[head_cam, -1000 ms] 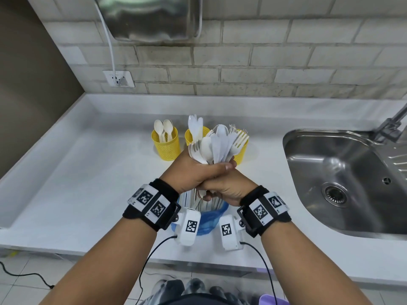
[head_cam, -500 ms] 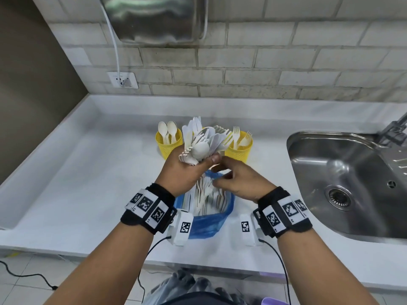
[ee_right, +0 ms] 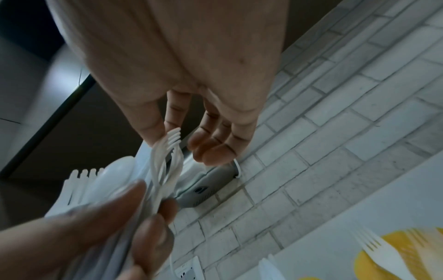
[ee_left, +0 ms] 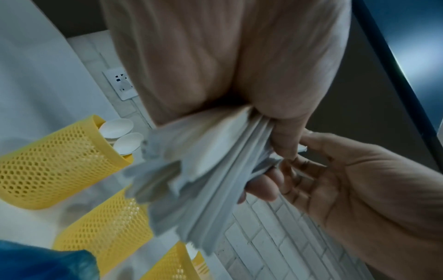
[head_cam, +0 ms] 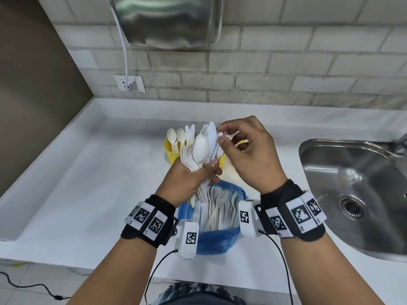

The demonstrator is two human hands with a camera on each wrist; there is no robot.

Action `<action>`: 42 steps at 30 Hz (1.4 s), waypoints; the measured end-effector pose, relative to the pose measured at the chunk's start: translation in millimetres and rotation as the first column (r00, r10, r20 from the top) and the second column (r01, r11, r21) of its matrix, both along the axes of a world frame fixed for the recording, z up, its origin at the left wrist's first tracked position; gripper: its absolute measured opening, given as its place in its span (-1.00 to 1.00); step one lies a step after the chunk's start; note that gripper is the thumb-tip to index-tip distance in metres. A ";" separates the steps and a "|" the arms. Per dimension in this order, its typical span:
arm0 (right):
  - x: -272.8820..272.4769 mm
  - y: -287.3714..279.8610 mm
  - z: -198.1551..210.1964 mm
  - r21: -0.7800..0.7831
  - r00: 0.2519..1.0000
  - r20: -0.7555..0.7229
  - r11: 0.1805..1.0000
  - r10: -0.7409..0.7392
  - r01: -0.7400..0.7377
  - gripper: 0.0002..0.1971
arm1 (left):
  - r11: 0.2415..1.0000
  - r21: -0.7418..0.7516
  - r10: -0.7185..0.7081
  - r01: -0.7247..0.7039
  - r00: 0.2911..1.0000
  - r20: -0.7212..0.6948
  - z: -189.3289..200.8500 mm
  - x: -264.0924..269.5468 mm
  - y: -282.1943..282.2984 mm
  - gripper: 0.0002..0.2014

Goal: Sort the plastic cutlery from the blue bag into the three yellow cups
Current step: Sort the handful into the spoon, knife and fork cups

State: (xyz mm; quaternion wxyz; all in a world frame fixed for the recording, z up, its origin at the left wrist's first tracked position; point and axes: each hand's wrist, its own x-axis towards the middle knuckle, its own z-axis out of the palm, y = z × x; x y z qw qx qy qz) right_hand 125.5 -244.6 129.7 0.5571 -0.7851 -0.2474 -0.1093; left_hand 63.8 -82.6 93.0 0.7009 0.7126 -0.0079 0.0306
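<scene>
My left hand [head_cam: 210,170] grips a thick bundle of white plastic cutlery [head_cam: 199,150] upright above the blue bag [head_cam: 217,241], which holds more forks. My right hand [head_cam: 221,135] is at the top of the bundle, thumb and index finger pinching the head of a fork [ee_right: 165,161]. Behind the bundle stand the yellow mesh cups: the left one [head_cam: 170,154] holds spoons, the middle one [ee_left: 103,227] is mostly hidden in the head view, and the right one [ee_right: 407,253] holds forks. The bundle [ee_left: 203,170] fans out of my left fist.
A steel sink [head_cam: 356,194] with a tap [head_cam: 402,140] lies to the right in the white counter [head_cam: 77,194]. On the brick wall are a socket [head_cam: 130,83] and a steel dispenser [head_cam: 171,20]. The counter's front edge runs just under my wrists.
My right hand left the bundle's lower end near the bag and rose to its top, taking a fork head between thumb and finger. My left hand still grips the bundle.
</scene>
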 end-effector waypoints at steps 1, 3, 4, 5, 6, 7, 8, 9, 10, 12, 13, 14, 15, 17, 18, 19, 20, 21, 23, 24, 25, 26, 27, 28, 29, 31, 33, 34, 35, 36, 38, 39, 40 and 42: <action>2.3 3.3 -1.0 0.006 1.000 -0.007 1.000 -0.004 0.004 -0.84 | 1.000 0.003 -0.004 0.004 1.000 -0.001 0.1 1.3 4.1 -0.89; 6.6 8.9 -2.8 0.016 1.000 -0.013 1.000 -0.009 0.010 -0.86 | 1.000 0.013 -0.015 0.015 1.000 0.001 -0.1 4.5 12.5 -0.87; 9.0 11.5 -3.7 0.022 1.000 -0.021 1.000 -0.008 0.008 -0.86 | 1.000 0.011 -0.023 0.023 1.000 -0.003 -0.7 6.3 16.7 -0.86; 10.7 13.3 -4.4 0.026 0.999 -0.034 1.000 -0.004 0.004 -0.86 | 0.999 0.001 -0.032 0.032 0.999 -0.010 -1.1 7.6 19.5 -0.85; 12.1 15.4 -4.9 0.029 0.999 -0.045 1.000 0.000 0.001 -0.86 | 0.999 -0.017 -0.041 0.041 0.999 -0.017 -2.0 8.6 22.1 -0.84; 13.6 18.3 -5.5 0.030 0.999 -0.050 1.000 0.003 -0.002 -0.86 | 0.998 -0.038 -0.048 0.048 0.999 -0.017 -3.4 9.7 25.3 -0.83; 14.1 20.6 -5.5 0.034 0.999 -0.047 0.999 0.010 -0.008 -0.86 | 0.998 -0.047 -0.047 0.046 0.999 -0.011 -5.0 10.4 27.6 -0.82; 13.9 23.5 -5.2 0.039 0.999 -0.042 0.999 0.020 -0.018 -0.87 | 0.999 -0.027 -0.031 0.031 1.000 0.000 -7.1 11.0 30.8 -0.82; 13.0 25.4 -4.6 0.044 0.999 -0.034 0.999 0.029 -0.028 -0.87 | 1.000 0.024 -0.004 0.004 1.000 0.014 -9.1 11.5 33.0 -0.82; 11.1 28.4 -4.3 0.037 0.999 -0.016 0.998 0.045 -0.044 -0.85 | 0.988 0.146 0.051 -0.057 0.998 0.041 -13.5 11.8 37.4 -0.80; 10.0 29.0 -4.1 0.031 0.998 -0.011 0.998 0.054 -0.054 -0.83 | 0.978 0.193 0.076 -0.084 0.996 0.048 -15.3 11.5 39.3 -0.76; 9.4 29.5 -4.2 0.033 0.998 -0.015 0.997 0.068 -0.067 -0.81 | 0.967 0.231 0.099 -0.109 0.994 0.054 -17.4 11.3 41.4 -0.71; 8.8 29.1 -4.0 0.040 0.996 -0.022 0.996 0.082 -0.082 -0.81 | 0.958 0.258 0.118 -0.129 0.991 0.059 -18.9 11.3 42.4 -0.67; 8.7 27.1 -3.2 0.054 0.994 -0.037 0.993 0.104 -0.102 -0.80 | 0.947 0.274 0.157 -0.170 0.985 0.066 -20.9 12.0 41.9 -0.62; 8.5 26.3 -2.8 0.056 0.994 -0.034 0.993 0.106 -0.104 -0.80 | 0.943 0.269 0.180 -0.194 0.981 0.074 -21.3 12.6 40.5 -0.60; 9.6 24.4 -1.9 0.050 0.994 -0.021 0.994 0.103 -0.102 -0.81 | 0.942 0.261 0.197 -0.213 0.977 0.084 -21.1 14.0 37.7 -0.59; 9.9 23.1 -1.3 0.036 0.995 -0.005 0.995 0.096 -0.096 -0.81 | 0.942 0.254 0.206 -0.222 0.975 0.088 -20.8 14.9 35.1 -0.59; 10.7 21.1 -0.5 0.017 0.996 0.011 0.996 0.087 -0.088 -0.83 | 0.943 0.248 0.205 -0.221 0.975 0.086 -19.7 15.8 32.0 -0.59; 13.6 15.4 0.7 -0.027 0.996 0.032 0.997 0.080 -0.079 -0.85 | 0.945 0.251 0.196 -0.208 0.978 0.074 -19.1 18.0 24.3 -0.61; 15.6 10.7 0.9 -0.053 0.996 0.034 0.995 0.081 -0.079 -0.86 | 0.945 0.253 0.194 -0.205 0.979 0.068 -19.4 18.7 19.4 -0.61; 17.5 7.2 1.2 -0.077 0.996 0.032 0.994 0.082 -0.079 -0.87 | 0.946 0.251 0.195 -0.204 0.979 0.062 -19.4 18.9 15.7 -0.60; 19.5 3.5 1.7 -0.087 0.997 0.024 0.993 0.078 -0.076 -0.87 | 0.948 0.243 0.195 -0.204 0.979 0.058 -20.0 18.8 11.6 -0.60; 21.8 -0.7 2.9 -0.079 0.997 0.011 0.994 0.073 -0.071 -0.88 | 0.952 0.228 0.197 -0.204 0.979 0.055 -20.1 18.7 6.6 -0.61; 23.7 -4.1 3.7 -0.059 0.998 -0.009 0.996 0.065 -0.065 -0.89 | 0.956 0.211 0.200 -0.206 0.979 0.047 -20.5 18.4 2.3 -0.62; 25.1 -8.3 4.3 -0.035 0.998 -0.031 0.998 0.060 -0.061 -0.89 | 0.959 0.190 0.204 -0.209 0.978 0.041 -21.2 17.6 -2.7 -0.63; 26.1 -13.4 4.9 -0.010 0.996 -0.065 0.998 0.059 -0.059 -0.89 | 0.965 0.147 0.215 -0.219 0.976 0.038 -21.7 16.2 -10.0 -0.66; 26.3 -19.1 3.8 -0.030 0.995 -0.076 0.998 0.058 -0.061 -0.89 | 0.961 0.141 0.231 -0.236 0.971 0.056 -21.1 15.2 -17.6 -0.67; 26.2 -21.8 2.8 -0.047 0.996 -0.074 0.997 0.056 -0.060 -0.89 | 0.958 0.147 0.240 -0.247 0.969 0.066 -21.1 14.7 -21.0 -0.66; 26.3 -23.8 1.9 -0.062 0.996 -0.066 0.996 0.053 -0.058 -0.89 | 0.956 0.151 0.244 -0.253 0.967 0.072 -21.2 14.7 -23.0 -0.66; 26.1 -25.8 1.3 -0.071 0.997 -0.057 0.996 0.050 -0.054 -0.90 | 0.955 0.156 0.245 -0.253 0.967 0.074 -22.0 14.4 -24.5 -0.66; 25.3 -29.2 1.4 -0.057 0.998 -0.048 0.997 0.041 -0.044 -0.91 | 0.956 0.159 0.239 -0.247 0.969 0.065 -23.7 13.6 -26.5 -0.64; 24.9 -30.4 2.1 -0.030 0.998 -0.056 0.999 0.035 -0.037 -0.90 | 0.956 0.163 0.236 -0.243 0.970 0.060 -24.5 13.0 -26.6 -0.62; 24.5 -30.9 2.9 -0.003 0.997 -0.073 1.000 0.031 -0.031 -0.89 | 0.956 0.171 0.232 -0.239 0.971 0.057 -25.3 12.6 -26.1 -0.61; 23.8 -30.7 3.9 0.011 0.995 -0.095 0.999 0.037 -0.037 -0.88 | 0.957 0.178 0.222 -0.227 0.974 0.051 -26.2 11.2 -24.5 -0.60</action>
